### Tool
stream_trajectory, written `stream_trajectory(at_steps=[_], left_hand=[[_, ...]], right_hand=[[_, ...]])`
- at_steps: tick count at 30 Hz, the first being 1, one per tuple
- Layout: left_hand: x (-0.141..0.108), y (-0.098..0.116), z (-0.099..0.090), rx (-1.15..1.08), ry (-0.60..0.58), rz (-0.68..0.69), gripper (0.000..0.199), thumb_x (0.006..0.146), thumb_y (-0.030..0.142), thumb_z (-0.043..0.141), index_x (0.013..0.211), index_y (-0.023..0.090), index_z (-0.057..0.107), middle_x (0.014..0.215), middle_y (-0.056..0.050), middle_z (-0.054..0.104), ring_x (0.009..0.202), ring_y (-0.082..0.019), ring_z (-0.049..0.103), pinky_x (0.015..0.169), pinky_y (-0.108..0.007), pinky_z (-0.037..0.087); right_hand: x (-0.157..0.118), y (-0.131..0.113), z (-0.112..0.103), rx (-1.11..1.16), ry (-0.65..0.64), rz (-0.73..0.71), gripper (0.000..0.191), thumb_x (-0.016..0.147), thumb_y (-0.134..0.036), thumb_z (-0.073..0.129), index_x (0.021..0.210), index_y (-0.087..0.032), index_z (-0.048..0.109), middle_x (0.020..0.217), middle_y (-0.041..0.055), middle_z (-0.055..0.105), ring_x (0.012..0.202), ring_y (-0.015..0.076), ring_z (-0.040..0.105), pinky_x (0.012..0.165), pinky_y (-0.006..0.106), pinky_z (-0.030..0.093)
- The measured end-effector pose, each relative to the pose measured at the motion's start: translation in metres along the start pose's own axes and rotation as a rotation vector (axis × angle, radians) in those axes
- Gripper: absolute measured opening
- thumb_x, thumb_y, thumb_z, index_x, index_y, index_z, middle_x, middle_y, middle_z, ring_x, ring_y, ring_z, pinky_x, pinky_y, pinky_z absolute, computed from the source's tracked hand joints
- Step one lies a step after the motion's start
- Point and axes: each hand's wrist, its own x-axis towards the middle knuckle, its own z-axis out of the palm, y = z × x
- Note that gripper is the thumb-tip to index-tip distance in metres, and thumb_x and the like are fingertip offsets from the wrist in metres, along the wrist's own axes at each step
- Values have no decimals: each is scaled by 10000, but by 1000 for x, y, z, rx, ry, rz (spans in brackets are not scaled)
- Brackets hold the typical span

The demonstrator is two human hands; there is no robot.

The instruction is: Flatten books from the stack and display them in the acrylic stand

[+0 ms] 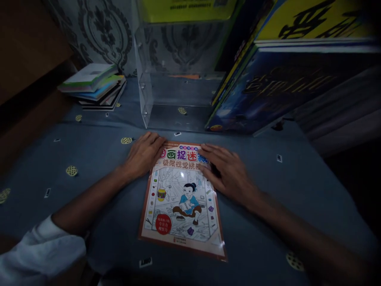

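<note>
A thin picture book (pixel 175 202) lies flat on the blue tablecloth in the middle of the head view. Its cover has coloured Chinese characters, an orange border and a drawn figure in blue. My left hand (pixel 145 154) rests at the upper left edge of the book, fingers stretched out and close together, tips reaching the cover. On the upper right corner lies my right hand (pixel 229 169), its fingers and thumb extended apart over the cover. Neither hand is lifting the book. Part of its title is hidden under my fingers.
Beyond the book stands a clear acrylic rack (pixel 145 91) with a yellow-green item (pixel 184 11) at its top. Large books (pixel 282 87) lean upright at the right. A small stack of books (pixel 95 85) sits at the back left. Patterned cloth (pixel 104 31) hangs behind.
</note>
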Motion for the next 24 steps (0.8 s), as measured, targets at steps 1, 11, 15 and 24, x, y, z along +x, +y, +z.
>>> stream_trajectory(at_steps=[1, 11, 15, 24], left_hand=[[0, 0, 0, 5, -2, 1, 280, 1042, 251, 430, 1184, 140, 644, 1043, -98, 656, 978, -245, 578, 873, -388, 511], [1, 0, 3, 56, 6, 5, 273, 1044, 263, 432, 1125, 153, 668, 1028, -87, 657, 954, -239, 559, 836, -356, 478], [1, 1, 3, 40, -2, -10, 302, 1056, 287, 411, 1108, 148, 673, 1018, -91, 655, 958, -242, 555, 837, -362, 470], [0, -1, 4, 8, 4, -5, 325, 1062, 293, 379, 1121, 159, 669, 1029, -90, 645, 963, -236, 550, 852, -369, 470]], right_hand=[[-2, 0, -1, -3, -32, -7, 468, 1018, -420, 484, 1417, -191, 574, 1474, 154, 571, 1364, 351, 522, 1057, 575, 463], [-33, -13, -11, 60, -291, -137, 1040, 830, -720, 667, 1634, -270, 183, 1693, 169, 123, 1541, 437, 94, 1170, 710, 237], [-47, -24, -15, 79, -341, -147, 1169, 767, -669, 769, 1642, -307, 84, 1710, 127, 29, 1542, 446, 28, 1190, 704, 194], [-68, -41, -16, 166, -362, -135, 1363, 597, -651, 889, 1640, -332, 72, 1710, 106, -82, 1535, 464, -51, 1190, 728, 150]])
